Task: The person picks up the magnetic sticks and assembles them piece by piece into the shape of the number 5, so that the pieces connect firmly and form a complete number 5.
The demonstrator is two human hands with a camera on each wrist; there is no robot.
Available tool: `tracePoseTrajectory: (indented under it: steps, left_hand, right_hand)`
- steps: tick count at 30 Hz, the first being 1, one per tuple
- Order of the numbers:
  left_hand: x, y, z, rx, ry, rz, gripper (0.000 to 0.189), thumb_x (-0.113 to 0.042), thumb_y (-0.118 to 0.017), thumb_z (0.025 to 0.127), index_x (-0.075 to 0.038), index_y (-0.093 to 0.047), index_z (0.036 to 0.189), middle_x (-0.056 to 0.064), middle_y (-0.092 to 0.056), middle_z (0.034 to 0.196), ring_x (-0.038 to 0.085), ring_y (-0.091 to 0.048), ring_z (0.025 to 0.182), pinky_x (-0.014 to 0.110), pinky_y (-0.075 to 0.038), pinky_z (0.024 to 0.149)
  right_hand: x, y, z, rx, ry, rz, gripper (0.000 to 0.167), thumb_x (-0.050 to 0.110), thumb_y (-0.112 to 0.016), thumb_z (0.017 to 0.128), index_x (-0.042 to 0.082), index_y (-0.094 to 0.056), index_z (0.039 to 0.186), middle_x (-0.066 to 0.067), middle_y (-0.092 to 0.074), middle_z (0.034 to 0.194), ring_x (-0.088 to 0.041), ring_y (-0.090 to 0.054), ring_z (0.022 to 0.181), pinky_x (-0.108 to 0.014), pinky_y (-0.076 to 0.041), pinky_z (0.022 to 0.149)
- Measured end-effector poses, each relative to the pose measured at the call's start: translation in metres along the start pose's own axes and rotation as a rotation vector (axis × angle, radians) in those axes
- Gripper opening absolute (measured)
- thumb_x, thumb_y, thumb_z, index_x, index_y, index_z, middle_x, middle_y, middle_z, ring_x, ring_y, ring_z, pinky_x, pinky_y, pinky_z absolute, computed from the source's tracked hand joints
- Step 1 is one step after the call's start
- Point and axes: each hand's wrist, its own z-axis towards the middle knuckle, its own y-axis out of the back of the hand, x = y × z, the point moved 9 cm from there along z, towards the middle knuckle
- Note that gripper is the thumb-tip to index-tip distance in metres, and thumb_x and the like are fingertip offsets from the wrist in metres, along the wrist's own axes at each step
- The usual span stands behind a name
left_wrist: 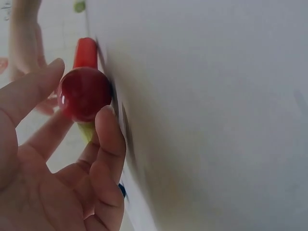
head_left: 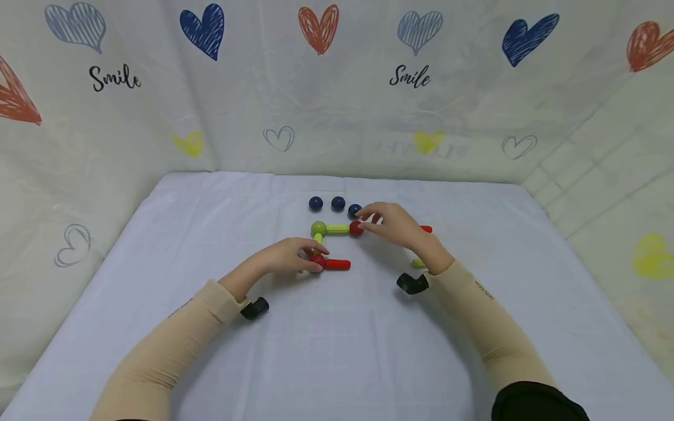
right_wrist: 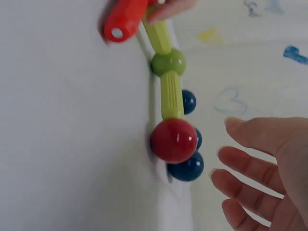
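My left hand [head_left: 288, 255] grips a red ball [left_wrist: 84, 94], thumb on one side and fingers on the other. A red rod [head_left: 337, 265] with a pale round end extends rightward from this ball. A yellow-green rod joins it to a green ball [head_left: 318, 228] farther back, and a second yellow-green rod [head_left: 337, 229] runs right to another red ball [right_wrist: 174, 140]. My right hand [head_left: 395, 225] hovers beside that second red ball, fingers loosely bent and apart from it in the right wrist view, holding nothing.
Three dark blue balls [head_left: 338, 203] lie behind the joined pieces, the rightmost close to my right fingertips. Another red rod [head_left: 427, 228] and a yellow-green piece [head_left: 418, 263] lie partly hidden by my right arm. A white cloth [head_left: 326, 356] covers the table; a heart-printed curtain [head_left: 347, 93] hangs behind.
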Motion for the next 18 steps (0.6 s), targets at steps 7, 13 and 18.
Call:
tracePoseTrajectory:
  steps: [7,13,18]
  left_hand:
    - [-0.005,-0.008,0.008,0.005,-0.015,0.065,0.038,-0.029,-0.073,0.097,-0.017,-0.069,0.132,0.002,-0.064,0.117,0.021,-0.053,0.104,0.037,-0.045,0.087]
    - [-0.01,-0.01,0.011,0.0,0.023,0.059,0.031,-0.032,-0.069,0.099,-0.017,-0.072,0.127,-0.001,-0.066,0.103,0.02,-0.055,0.099,0.036,-0.045,0.084]
    - [-0.009,-0.01,0.012,-0.014,0.064,0.0,0.028,-0.032,-0.068,0.1,-0.016,-0.074,0.122,0.0,-0.065,0.098,0.02,-0.055,0.096,0.035,-0.044,0.081]
  right_hand:
    - [-0.027,0.004,0.019,-0.042,-0.16,0.0,0.038,0.018,-0.069,0.099,0.006,-0.065,0.135,-0.015,-0.066,0.126,-0.031,-0.06,0.107,-0.043,-0.052,0.089]
    - [-0.039,-0.005,0.031,0.048,-0.252,-0.02,0.048,0.024,-0.07,0.098,0.008,-0.058,0.142,-0.017,-0.06,0.134,-0.034,-0.057,0.114,-0.048,-0.049,0.096]
    - [-0.044,-0.01,0.04,0.044,-0.267,-0.031,0.047,0.024,-0.071,0.097,0.008,-0.06,0.14,-0.018,-0.061,0.132,-0.034,-0.057,0.115,-0.049,-0.047,0.099]
